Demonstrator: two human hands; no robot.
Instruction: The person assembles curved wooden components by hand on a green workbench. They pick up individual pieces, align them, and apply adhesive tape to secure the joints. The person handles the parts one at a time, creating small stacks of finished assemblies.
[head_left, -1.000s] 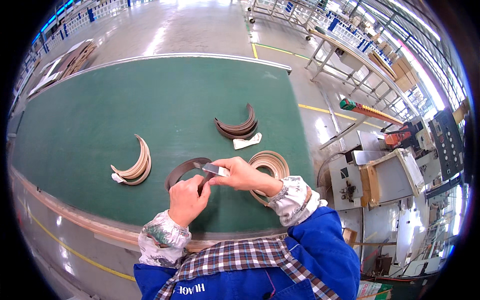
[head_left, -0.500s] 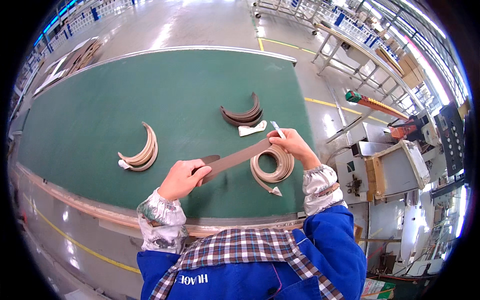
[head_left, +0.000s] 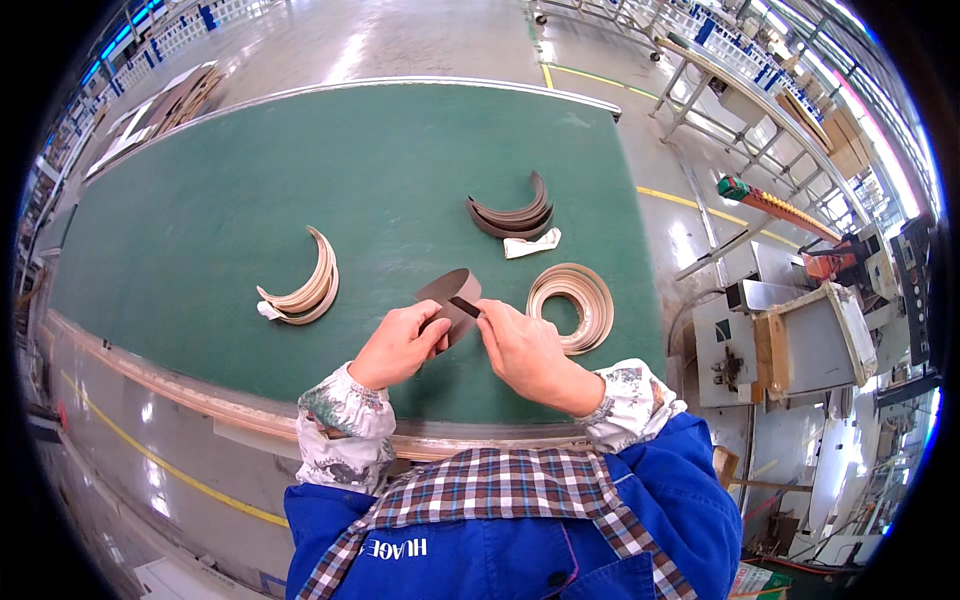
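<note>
Fingers (head_left: 432, 322) of the left hand (head_left: 400, 345) pinched one side of a short brown strip loop (head_left: 452, 298); fingers (head_left: 487, 318) of the right hand (head_left: 525, 350) pinched the overlapping ends at the loop's near edge. Both hands were closed on the same piece, held just above the green worktop (head_left: 250, 180), near its front edge and in front of the body.

Risk, as judged: the strip looked springy. If either pinch slackened, the overlap could slide and the loop spring open, since only fingertip pressure held the joint. Twisting the ends against each other might kink the band.

Surroundings: a flat tan coil of strip (head_left: 572, 305) lay just beside the right hand, on the worktop. A stack of pale curved pieces (head_left: 305, 285) lay to the left, near the left hand, with a small white scrap at its lower end. A stack of dark curved pieces (head_left: 512, 212) lay further back, a white rag (head_left: 530, 243) touching its near side. Flat boards (head_left: 165, 105) rested at the far left corner. A metal machine stand (head_left: 790, 340) stood to the right, off the worktop, well apart.

Obstruction: nothing lay between the hands and the surface; the coil was the closest item an elbow or wrist could nudge.
</note>
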